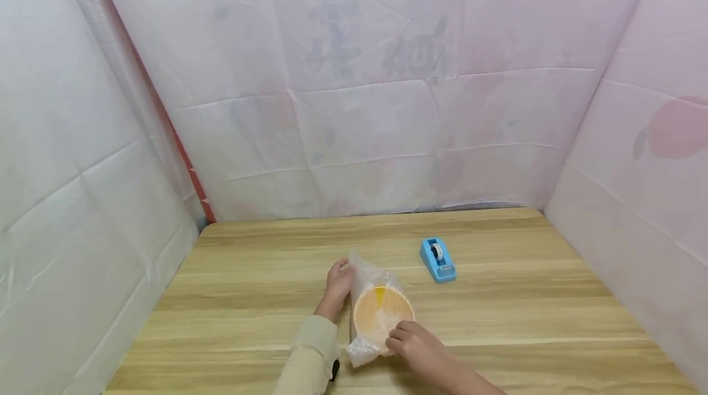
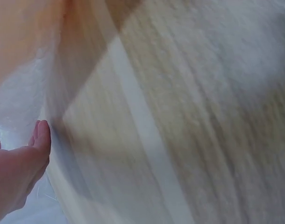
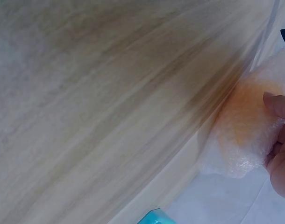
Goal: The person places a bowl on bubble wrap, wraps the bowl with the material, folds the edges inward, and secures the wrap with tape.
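A round, pale orange dish-like thing (image 1: 369, 315) with a yellow wedge near its far edge lies in clear bubble wrap (image 1: 362, 355) on the table. Through the wrap its exact kind cannot be told. My left hand (image 1: 337, 284) is at the wrap's far left edge. In the left wrist view, the fingers (image 2: 43, 135) are fairly straight and touch the wrap's border. The right hand (image 1: 417, 346) pinches the bubble wrap at the near right side of the round thing. In the right wrist view, its thumb (image 3: 273, 102) lies on top and the other fingers bend underneath.
A blue tape dispenser (image 1: 438, 260) with a roll of tape stands beyond the wrapped thing, to the right. The wood-grain table (image 1: 249, 272) is bordered by pale printed sheets (image 1: 359, 137) at the back and both sides.
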### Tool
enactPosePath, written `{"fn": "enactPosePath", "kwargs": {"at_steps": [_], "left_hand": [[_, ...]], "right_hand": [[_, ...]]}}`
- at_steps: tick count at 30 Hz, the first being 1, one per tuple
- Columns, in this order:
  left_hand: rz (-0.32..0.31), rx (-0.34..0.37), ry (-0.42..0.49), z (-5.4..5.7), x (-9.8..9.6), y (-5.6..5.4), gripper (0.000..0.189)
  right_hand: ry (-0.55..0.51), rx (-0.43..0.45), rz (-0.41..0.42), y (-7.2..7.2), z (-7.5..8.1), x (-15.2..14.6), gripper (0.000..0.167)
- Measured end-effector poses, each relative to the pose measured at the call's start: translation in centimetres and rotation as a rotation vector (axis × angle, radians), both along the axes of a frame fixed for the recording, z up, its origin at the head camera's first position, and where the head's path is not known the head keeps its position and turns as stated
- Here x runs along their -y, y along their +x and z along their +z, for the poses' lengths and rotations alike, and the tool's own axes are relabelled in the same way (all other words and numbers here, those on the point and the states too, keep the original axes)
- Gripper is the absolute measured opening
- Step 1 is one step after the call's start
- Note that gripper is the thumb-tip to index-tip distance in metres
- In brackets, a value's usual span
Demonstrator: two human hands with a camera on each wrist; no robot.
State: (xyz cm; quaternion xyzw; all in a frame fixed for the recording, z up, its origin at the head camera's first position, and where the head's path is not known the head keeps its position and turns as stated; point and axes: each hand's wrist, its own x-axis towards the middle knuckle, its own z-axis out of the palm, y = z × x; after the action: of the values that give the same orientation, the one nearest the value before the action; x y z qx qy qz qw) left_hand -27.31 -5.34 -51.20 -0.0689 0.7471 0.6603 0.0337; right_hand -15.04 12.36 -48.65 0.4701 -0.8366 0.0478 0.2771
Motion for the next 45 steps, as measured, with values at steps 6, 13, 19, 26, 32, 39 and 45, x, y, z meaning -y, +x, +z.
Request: {"fn": "enactPosePath", "kwargs": {"at_steps": [6, 13, 19, 26, 32, 39, 45], "left_hand": [[0.059, -0.028, 0.007, -2.3, -0.2, -1.7, 0.041], [0.058, -0.174, 0.081, -7.4, 0.1, -4.6, 0.041], [0.092, -0.177, 0.061, -5.6, 0.0, -4.2, 0.032], [0.124, -0.168, 0.030, -2.8, 0.2, -2.6, 0.022], [0.100, -0.176, -0.026, 1.7, 0.4, 0.1, 0.018], [-0.043, -0.273, -0.071, 2.0, 0.8, 0.2, 0.024], [-0.133, -0.344, -0.070, 3.6, 0.9, 1.2, 0.026]], "right_hand": [[-0.008, 0.001, -0.002, 0.1, -0.1, 0.0, 0.016], [-0.014, -0.011, -0.001, 0.0, 0.0, 0.0, 0.016], [0.003, -0.036, 0.006, -0.1, 0.0, 0.0, 0.016], [0.007, -0.042, 0.003, -0.2, -0.1, -0.1, 0.017], [0.010, -0.033, 0.009, -0.2, -0.1, 0.0, 0.018], [0.021, -0.030, 0.009, -0.2, 0.0, 0.0, 0.019], [0.033, -0.029, 0.011, -0.1, 0.2, 0.0, 0.020]]}}
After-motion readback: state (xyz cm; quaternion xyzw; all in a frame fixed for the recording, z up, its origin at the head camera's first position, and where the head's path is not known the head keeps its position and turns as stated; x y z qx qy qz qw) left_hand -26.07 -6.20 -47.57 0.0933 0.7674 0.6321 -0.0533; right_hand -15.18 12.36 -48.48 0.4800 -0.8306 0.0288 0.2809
